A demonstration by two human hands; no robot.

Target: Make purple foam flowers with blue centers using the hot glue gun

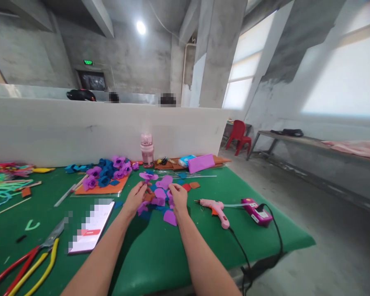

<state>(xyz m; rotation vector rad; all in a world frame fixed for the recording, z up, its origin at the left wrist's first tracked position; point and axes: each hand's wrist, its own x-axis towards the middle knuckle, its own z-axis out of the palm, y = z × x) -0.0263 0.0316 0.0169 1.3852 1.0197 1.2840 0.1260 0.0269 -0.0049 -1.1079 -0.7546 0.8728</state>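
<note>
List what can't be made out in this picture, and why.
In the head view:
Right hand: its own fingers hide whether they pinch anything.
Left hand: its fingers hide where they meet the purple flower.
Phone: screen text is blurred, partly pixelated.
Cutters: handle ends cut off by picture edges; blade tips pixelated.
Dark shape behind the white partition: mostly hidden by it, otherwise pixelated.

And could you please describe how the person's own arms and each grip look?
The left forearm and right forearm are bare, with no sleeves in view. The left grip and right grip are ungloved hands; no watch or bracelet shows.
</note>
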